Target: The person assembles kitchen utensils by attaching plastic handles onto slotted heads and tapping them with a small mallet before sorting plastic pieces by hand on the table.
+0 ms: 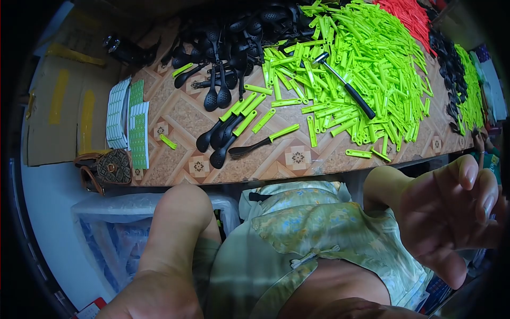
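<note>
My right hand [446,212] is raised at the right, in front of the table edge, with its palm showing and its fingers apart and curved. Nothing is in it. My left hand [151,297] is close to the camera at the bottom left; its fingers lie outside the picture. On the table, several black kitchen utensils with lime-green handles lie together, among them a black spoon [219,158] and a flatter utensil [248,148]. A hammer [345,85] with a black grip rests on a large heap of loose lime-green handles [366,64].
Black utensil heads [212,42] are piled at the back, beside red handles [408,18]. On the left are label sheets [139,125], a patterned pouch [112,166] and a cardboard box [64,106]. A plastic-lined container [87,212] stands below the table edge. Another person's hand [479,142] shows at the right.
</note>
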`<action>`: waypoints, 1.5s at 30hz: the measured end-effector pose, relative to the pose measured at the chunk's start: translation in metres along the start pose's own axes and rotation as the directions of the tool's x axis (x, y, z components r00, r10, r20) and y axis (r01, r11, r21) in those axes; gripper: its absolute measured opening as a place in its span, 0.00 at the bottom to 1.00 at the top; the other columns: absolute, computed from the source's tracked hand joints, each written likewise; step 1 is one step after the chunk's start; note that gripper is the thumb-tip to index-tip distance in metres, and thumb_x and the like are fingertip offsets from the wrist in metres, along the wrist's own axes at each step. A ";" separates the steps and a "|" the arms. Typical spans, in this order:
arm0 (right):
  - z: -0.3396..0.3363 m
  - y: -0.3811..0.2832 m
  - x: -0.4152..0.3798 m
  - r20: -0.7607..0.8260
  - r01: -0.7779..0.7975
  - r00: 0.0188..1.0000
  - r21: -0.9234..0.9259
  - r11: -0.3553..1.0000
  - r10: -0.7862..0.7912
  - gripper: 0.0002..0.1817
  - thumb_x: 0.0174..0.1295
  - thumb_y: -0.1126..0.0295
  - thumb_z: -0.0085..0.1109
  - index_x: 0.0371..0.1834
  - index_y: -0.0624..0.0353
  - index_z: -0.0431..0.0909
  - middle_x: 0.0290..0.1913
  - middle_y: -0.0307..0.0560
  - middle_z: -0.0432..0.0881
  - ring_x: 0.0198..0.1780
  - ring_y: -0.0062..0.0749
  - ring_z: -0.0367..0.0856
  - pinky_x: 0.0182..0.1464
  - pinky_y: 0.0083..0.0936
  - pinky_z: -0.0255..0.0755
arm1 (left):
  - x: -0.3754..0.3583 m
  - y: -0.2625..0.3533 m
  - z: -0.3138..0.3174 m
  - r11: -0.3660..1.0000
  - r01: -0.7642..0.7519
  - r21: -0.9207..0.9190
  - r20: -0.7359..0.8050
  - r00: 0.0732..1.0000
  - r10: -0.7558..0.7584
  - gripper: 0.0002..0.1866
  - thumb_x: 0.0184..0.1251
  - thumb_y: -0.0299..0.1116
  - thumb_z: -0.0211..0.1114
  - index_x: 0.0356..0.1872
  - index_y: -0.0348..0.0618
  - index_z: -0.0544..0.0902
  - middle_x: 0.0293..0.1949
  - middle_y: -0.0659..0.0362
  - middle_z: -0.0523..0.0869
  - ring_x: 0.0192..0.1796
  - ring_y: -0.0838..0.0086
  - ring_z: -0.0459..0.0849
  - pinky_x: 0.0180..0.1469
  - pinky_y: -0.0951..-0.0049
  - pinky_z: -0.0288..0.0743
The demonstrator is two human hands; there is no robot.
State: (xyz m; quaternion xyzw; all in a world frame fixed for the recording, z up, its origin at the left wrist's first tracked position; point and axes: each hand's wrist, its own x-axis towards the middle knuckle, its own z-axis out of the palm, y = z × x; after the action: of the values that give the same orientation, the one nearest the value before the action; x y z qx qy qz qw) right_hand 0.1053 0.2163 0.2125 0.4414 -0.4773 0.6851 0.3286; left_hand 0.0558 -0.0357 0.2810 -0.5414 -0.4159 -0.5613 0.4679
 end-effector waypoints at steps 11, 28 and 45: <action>0.002 0.023 -0.028 -0.251 -0.007 0.959 -0.481 0.876 -0.130 0.26 0.67 0.58 0.50 0.57 0.72 0.66 0.51 0.58 0.75 0.47 0.46 0.77 0.46 0.28 0.73 | -0.004 0.002 -0.006 0.994 -0.029 0.108 -0.022 0.999 0.031 0.25 0.69 0.49 0.46 0.61 0.46 0.69 0.59 0.45 0.70 0.59 0.47 0.68 0.63 0.36 0.53; -0.015 0.140 -0.167 0.192 -0.047 0.563 -0.964 0.264 0.804 0.12 0.52 0.68 0.62 0.41 0.56 0.77 0.39 0.43 0.75 0.45 0.37 0.72 0.50 0.35 0.63 | -0.196 -0.059 -0.016 0.504 0.694 0.514 0.353 0.364 -0.862 0.14 0.56 0.24 0.65 0.45 0.36 0.82 0.42 0.51 0.83 0.45 0.65 0.81 0.48 0.70 0.73; -0.027 0.135 -0.128 0.111 -0.104 0.851 -0.923 0.371 0.514 0.09 0.50 0.73 0.61 0.36 0.59 0.76 0.36 0.45 0.76 0.40 0.42 0.74 0.44 0.34 0.67 | -0.224 -0.067 0.015 0.691 0.117 0.713 0.549 0.520 -0.654 0.11 0.52 0.33 0.70 0.37 0.48 0.83 0.36 0.63 0.82 0.44 0.71 0.79 0.55 0.60 0.58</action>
State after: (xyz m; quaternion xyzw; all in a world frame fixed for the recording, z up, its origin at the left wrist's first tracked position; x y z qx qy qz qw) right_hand 0.0301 0.1937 0.0414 0.2238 -0.8938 0.2770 0.2727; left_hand -0.0114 0.0101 0.0618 -0.4357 -0.8431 -0.2055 0.2390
